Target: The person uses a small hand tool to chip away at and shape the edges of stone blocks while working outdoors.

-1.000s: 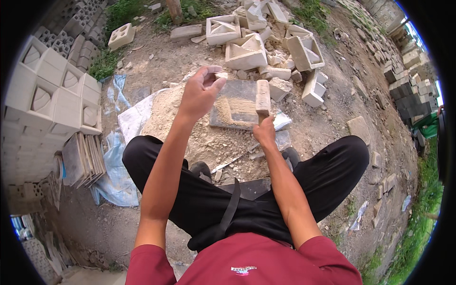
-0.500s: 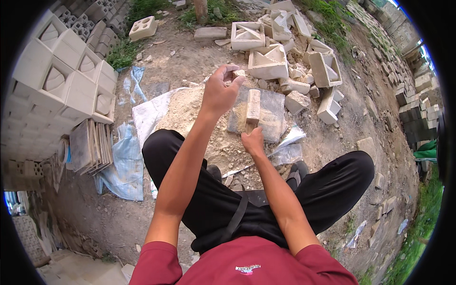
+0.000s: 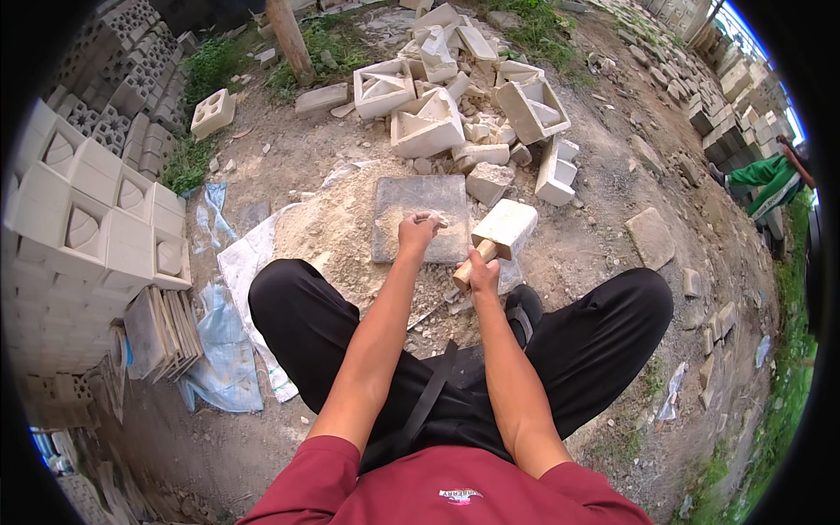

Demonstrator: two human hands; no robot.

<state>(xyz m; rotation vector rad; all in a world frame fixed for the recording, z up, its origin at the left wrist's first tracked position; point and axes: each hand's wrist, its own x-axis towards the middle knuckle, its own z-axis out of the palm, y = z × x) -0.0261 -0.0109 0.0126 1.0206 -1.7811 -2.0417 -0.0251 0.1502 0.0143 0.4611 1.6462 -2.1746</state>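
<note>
My left hand (image 3: 416, 230) is over a flat grey slab (image 3: 402, 194), its fingers pinched on what looks like a small pale stone chunk (image 3: 440, 223), mostly hidden by the fingers. In my right hand (image 3: 484, 273) is a wooden mallet (image 3: 506, 228), gripped by its short handle. The mallet's blocky head points up and away, just off the slab's right edge. Pale dust coats the middle of the slab. Left of it, a heap of crushed pale rubble (image 3: 328, 219) spreads over a white sheet (image 3: 241, 254).
Broken pale decorative blocks (image 3: 429, 127) are piled beyond the slab. Stacked blocks (image 3: 96, 219) rise at the left, with leaning thin boards (image 3: 162, 328) and a blue plastic sheet (image 3: 223, 350) nearby. A wooden post (image 3: 289, 39) stands far off. Someone in green (image 3: 774, 182) is at the far right.
My left hand has come down and nearer, to low over the slab. My right hand has swung the mallet from above the slab to its right side. The view has shifted rightward.
</note>
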